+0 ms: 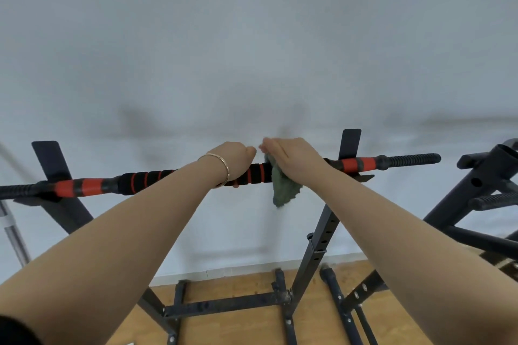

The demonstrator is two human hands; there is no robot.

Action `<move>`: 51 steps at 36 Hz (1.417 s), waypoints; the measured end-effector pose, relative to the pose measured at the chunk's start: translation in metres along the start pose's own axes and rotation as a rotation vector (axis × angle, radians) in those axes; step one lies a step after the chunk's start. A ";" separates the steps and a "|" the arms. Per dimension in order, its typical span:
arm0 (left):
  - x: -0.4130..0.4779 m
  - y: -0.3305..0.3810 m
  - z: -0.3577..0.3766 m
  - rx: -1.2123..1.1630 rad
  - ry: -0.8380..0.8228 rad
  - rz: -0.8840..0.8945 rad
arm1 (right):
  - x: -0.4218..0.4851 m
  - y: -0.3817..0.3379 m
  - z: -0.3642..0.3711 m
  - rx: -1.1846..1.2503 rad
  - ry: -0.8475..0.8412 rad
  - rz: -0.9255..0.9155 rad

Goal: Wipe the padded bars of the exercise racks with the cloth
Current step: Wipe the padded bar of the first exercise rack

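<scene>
Gym clean-up, mid-wipe: a person stands at a rack against the far wall, left hand [238, 161] curled round the padded bar [157, 176] and right hand [291, 159] folded over a green cloth [284, 190] draped on the same bar, just right of centre. Most of the cloth hangs loose below the bar, so a quick sideways stroke could let it slip from the grip and drop to the wooden floor [238, 325]. The bar appears only to rest in its hooks; a hard push along it might roll or shift it. The left hand sits almost touching the cloth and blocks any wipe to the left until it moves; to the right, the rack's upright [322, 238] and its hook plate interrupt the run near the red collar [354, 165]. A second rack [482, 185] stands close on the right, a silver pole [11, 227] on the far left
</scene>
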State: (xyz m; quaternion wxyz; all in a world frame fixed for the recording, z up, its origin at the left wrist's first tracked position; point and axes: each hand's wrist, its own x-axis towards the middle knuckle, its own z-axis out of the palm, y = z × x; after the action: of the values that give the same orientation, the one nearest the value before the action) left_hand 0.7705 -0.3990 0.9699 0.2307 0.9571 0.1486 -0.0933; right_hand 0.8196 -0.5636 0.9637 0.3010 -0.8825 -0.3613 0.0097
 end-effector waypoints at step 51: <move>-0.015 -0.044 0.040 0.894 0.496 0.432 | 0.026 -0.001 0.008 -0.798 -0.314 0.039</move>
State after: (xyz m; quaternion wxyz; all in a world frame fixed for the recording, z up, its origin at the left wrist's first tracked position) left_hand 0.7375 -0.3844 0.9208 -0.2261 0.9638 -0.0553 0.1302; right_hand 0.8365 -0.5420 0.9630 -0.1231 -0.9241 -0.3616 0.0091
